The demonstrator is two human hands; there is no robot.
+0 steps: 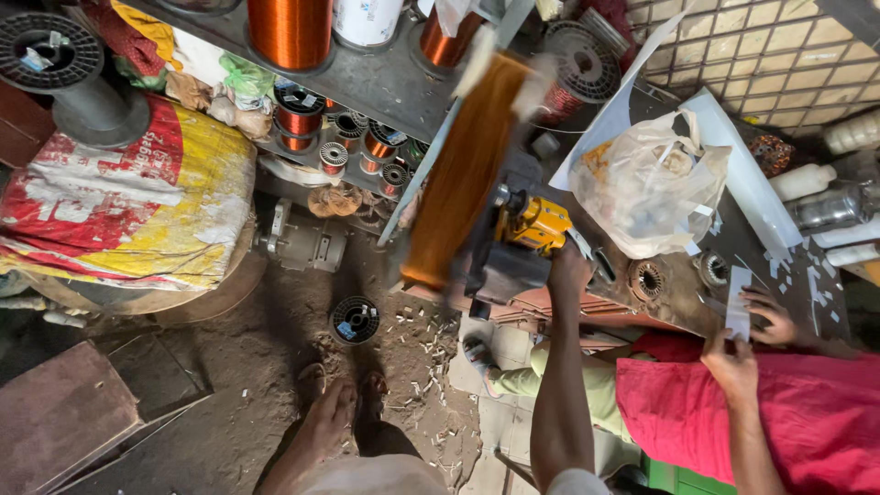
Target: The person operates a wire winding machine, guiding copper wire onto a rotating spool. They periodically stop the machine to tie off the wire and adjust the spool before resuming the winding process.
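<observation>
View from a head-worn camera looking straight down in a cramped motor-repair workshop with a dirt floor (257, 385)

The person's right hand (568, 270) reaches forward from the near edge of the frame, its arm running up the middle-right. The hand is closed around what looks like the crank handle of a yellow coil-winding machine (536, 225) at the near edge of the bench (678, 302). The fingers are wrapped together on the handle, though the handle itself is mostly hidden under them. The left hand is not in view

Just left of the machine, a long wooden former wrapped in copper wire (467, 165) is blurred, which suggests it is spinning. A thin strand seems to run to it from the far shelf (385, 87), where large and small copper wire spools (293, 32) stand

The step in hand appears to be winding a coil: the right hand cranking while wire builds on the former. The next move likely calls for a steady turn of the handle, with the wire kept taut and laid evenly so the turns do not cross

On the right, another person in a red garment (779, 412) works at the same bench, both of their hands (747, 344) holding a strip of white paper. A crumpled clear plastic bag (651, 188) lies on the bench beyond them, with two small stator cores (648, 280) nearby

Below, the person's bare feet (344, 403) stand on the floor among paper scraps, near an empty black spool (356, 319). A red and yellow sack (128, 202) lies at the left
</observation>
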